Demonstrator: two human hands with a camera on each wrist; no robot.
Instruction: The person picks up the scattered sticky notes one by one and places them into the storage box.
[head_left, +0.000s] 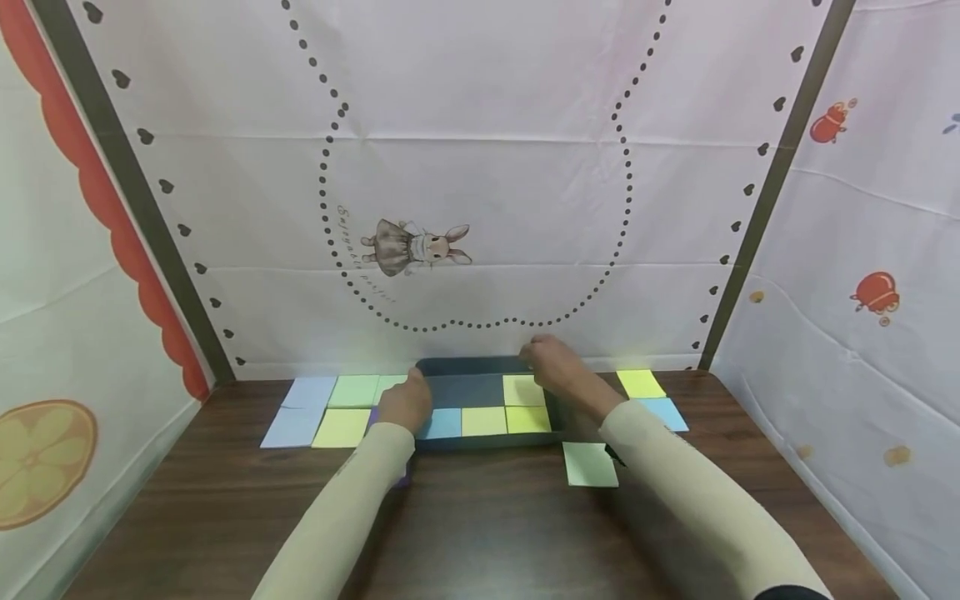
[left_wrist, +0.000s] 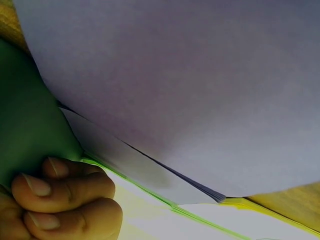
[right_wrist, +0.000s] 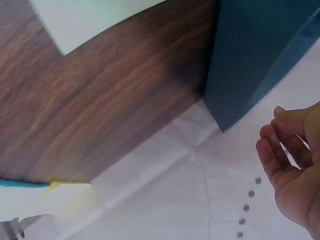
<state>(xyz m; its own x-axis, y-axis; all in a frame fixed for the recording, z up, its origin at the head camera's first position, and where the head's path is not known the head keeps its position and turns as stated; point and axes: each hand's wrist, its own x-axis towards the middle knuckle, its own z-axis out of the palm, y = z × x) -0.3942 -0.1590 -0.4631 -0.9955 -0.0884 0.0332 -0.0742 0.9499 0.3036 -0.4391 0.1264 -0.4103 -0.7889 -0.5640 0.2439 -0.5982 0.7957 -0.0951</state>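
A dark blue tray [head_left: 465,390] stands near the back of the table, with blue and yellow sticky-note pads [head_left: 483,421] in it. My left hand [head_left: 406,404] grips its left rim. In the left wrist view the fingers [left_wrist: 75,220] are curled against the tray's dark wall [left_wrist: 35,120], near a large purple pad [left_wrist: 175,90]. My right hand [head_left: 564,371] hovers by the back right corner. The right wrist view shows its fingers [right_wrist: 272,150] loosely bent, apart from the tray's corner [right_wrist: 235,90] and holding nothing.
Left of the tray lie pale blue pads [head_left: 292,427], green pads [head_left: 354,391] and a yellow pad [head_left: 341,428]. To its right are a yellow pad [head_left: 640,383] and a blue pad [head_left: 666,413]. A pale green pad [head_left: 590,465] lies in front. A white printed curtain [head_left: 480,183] hangs behind.
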